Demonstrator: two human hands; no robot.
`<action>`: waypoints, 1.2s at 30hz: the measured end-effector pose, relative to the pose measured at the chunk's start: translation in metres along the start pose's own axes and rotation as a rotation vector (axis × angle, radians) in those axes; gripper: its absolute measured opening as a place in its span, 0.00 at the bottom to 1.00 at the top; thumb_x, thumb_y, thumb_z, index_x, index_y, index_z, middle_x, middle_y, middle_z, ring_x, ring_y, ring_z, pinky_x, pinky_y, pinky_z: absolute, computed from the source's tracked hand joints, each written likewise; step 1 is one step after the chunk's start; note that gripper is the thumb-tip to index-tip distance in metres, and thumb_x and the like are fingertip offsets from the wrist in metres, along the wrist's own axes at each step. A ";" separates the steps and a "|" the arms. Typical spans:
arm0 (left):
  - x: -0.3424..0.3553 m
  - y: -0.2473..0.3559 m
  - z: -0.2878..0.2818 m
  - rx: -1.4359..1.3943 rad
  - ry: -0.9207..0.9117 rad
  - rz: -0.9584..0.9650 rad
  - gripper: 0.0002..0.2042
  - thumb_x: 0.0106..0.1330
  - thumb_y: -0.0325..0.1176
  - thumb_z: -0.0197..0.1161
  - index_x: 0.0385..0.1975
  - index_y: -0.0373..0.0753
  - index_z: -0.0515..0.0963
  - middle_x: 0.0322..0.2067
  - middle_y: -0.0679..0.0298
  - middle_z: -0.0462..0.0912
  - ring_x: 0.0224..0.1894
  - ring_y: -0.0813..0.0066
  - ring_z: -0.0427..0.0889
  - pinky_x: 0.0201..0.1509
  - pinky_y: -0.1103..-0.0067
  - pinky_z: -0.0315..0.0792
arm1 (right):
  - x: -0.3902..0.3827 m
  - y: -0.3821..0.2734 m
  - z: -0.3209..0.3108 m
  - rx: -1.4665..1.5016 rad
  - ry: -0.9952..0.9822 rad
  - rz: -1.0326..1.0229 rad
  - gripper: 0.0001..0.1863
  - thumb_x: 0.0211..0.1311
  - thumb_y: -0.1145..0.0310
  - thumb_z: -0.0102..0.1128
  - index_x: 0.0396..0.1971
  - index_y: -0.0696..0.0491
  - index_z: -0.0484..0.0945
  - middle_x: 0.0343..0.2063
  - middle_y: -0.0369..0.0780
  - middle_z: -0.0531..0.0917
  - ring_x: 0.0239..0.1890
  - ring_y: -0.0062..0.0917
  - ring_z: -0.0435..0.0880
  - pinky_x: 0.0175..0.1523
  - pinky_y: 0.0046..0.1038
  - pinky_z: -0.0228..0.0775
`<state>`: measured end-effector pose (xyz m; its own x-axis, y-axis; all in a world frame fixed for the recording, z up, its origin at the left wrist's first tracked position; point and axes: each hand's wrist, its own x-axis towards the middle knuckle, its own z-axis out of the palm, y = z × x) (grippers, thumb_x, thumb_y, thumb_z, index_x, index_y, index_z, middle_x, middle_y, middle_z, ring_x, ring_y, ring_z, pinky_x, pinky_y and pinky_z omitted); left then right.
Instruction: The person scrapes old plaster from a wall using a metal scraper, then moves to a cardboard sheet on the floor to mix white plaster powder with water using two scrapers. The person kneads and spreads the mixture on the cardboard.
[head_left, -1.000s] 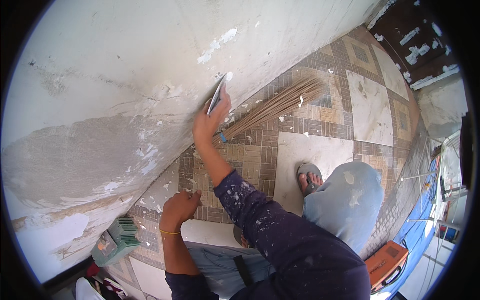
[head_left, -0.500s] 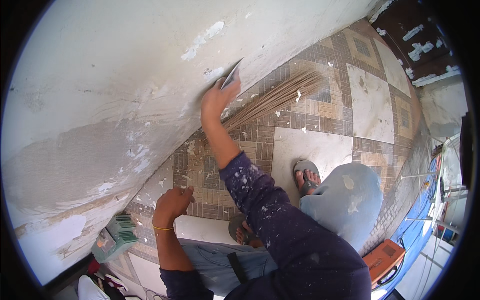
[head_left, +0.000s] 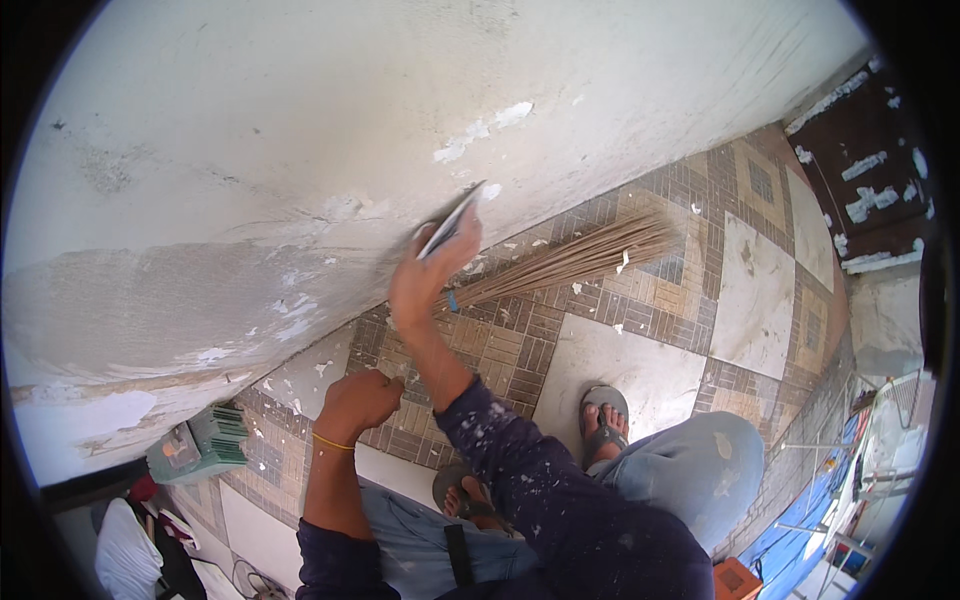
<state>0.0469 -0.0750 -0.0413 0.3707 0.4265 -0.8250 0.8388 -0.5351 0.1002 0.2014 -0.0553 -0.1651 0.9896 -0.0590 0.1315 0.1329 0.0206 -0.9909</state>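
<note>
My right hand (head_left: 440, 268) grips a flat metal scraper (head_left: 450, 222), its thin blade laid against the patchy, peeling wall (head_left: 300, 150). The handle, if there is one, is hidden in my fingers. White bare patches and a grey, damp-looking area mark the wall around it. My left hand (head_left: 360, 405) is curled into a fist above the tiled floor, with nothing showing in it and its inner side turned from view. A stick broom (head_left: 575, 258) lies on the floor just beyond my right wrist, along the foot of the wall.
White paint flakes are scattered over the patterned tile floor (head_left: 740, 290). A green stack of tile-like pieces (head_left: 205, 440) sits by the wall at lower left, near a white cloth (head_left: 128, 550). An orange box (head_left: 735, 580) and a blue sheet (head_left: 800, 530) are at lower right. My sandalled feet are below.
The view has shifted, so wall and broom appear lower and farther right. My right hand has moved down along the wall with the scraper. The left hand's fingers have curled in more.
</note>
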 end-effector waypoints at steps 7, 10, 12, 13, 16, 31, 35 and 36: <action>-0.022 -0.031 -0.008 0.029 0.081 -0.056 0.21 0.62 0.47 0.47 0.29 0.39 0.85 0.27 0.53 0.84 0.39 0.55 0.85 0.50 0.66 0.75 | -0.008 -0.082 0.007 -0.193 -0.052 -0.932 0.27 0.56 0.66 0.61 0.59 0.52 0.74 0.60 0.51 0.62 0.63 0.43 0.57 0.68 0.57 0.43; -0.030 -0.041 -0.013 0.011 0.144 0.002 0.21 0.61 0.48 0.48 0.25 0.42 0.86 0.19 0.57 0.84 0.34 0.61 0.87 0.47 0.69 0.76 | 0.026 -0.105 0.007 -0.091 -0.076 -0.627 0.27 0.59 0.63 0.62 0.59 0.51 0.74 0.59 0.50 0.63 0.63 0.44 0.57 0.67 0.57 0.42; -0.037 -0.048 -0.014 -0.017 0.147 0.002 0.21 0.61 0.48 0.48 0.24 0.42 0.86 0.18 0.57 0.84 0.32 0.61 0.87 0.47 0.69 0.76 | 0.006 -0.117 0.005 -0.074 -0.004 -0.694 0.27 0.60 0.63 0.62 0.60 0.50 0.73 0.59 0.51 0.63 0.63 0.44 0.57 0.67 0.57 0.41; -0.040 -0.050 -0.014 -0.023 0.143 -0.022 0.21 0.61 0.48 0.48 0.24 0.42 0.86 0.18 0.57 0.83 0.31 0.61 0.87 0.47 0.69 0.76 | -0.005 -0.121 0.003 -0.116 0.005 -0.686 0.28 0.59 0.64 0.62 0.61 0.50 0.72 0.59 0.51 0.62 0.64 0.44 0.56 0.67 0.57 0.40; -0.055 -0.064 -0.009 -0.071 0.104 -0.049 0.23 0.62 0.47 0.48 0.31 0.34 0.84 0.34 0.47 0.83 0.43 0.49 0.83 0.53 0.64 0.74 | -0.032 -0.136 0.009 -0.223 -0.103 -0.719 0.30 0.57 0.67 0.60 0.63 0.50 0.70 0.60 0.50 0.61 0.65 0.44 0.55 0.69 0.58 0.37; -0.077 -0.078 0.025 -0.039 0.215 0.030 0.22 0.61 0.47 0.47 0.22 0.41 0.86 0.18 0.60 0.84 0.24 0.65 0.85 0.43 0.70 0.77 | -0.044 -0.146 -0.017 -0.148 -0.048 -0.605 0.38 0.51 0.85 0.48 0.68 0.59 0.59 0.60 0.59 0.61 0.64 0.50 0.56 0.68 0.50 0.41; -0.083 -0.075 0.029 -0.028 0.231 0.033 0.22 0.62 0.46 0.47 0.23 0.41 0.87 0.19 0.60 0.85 0.24 0.66 0.86 0.44 0.70 0.77 | 0.034 -0.161 -0.037 -0.130 0.118 -0.455 0.35 0.57 0.85 0.48 0.68 0.56 0.61 0.59 0.51 0.66 0.61 0.44 0.62 0.66 0.50 0.47; -0.084 -0.072 0.028 -0.033 0.216 0.024 0.22 0.62 0.47 0.47 0.24 0.41 0.87 0.19 0.60 0.85 0.25 0.66 0.86 0.44 0.70 0.77 | 0.035 -0.162 -0.043 -0.124 0.065 -0.480 0.35 0.57 0.84 0.48 0.68 0.56 0.61 0.58 0.52 0.66 0.61 0.45 0.62 0.66 0.50 0.48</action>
<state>-0.0560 -0.0931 0.0053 0.4643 0.5626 -0.6840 0.8401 -0.5243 0.1391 0.2119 -0.1033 -0.0015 0.8123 -0.0943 0.5755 0.5611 -0.1428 -0.8153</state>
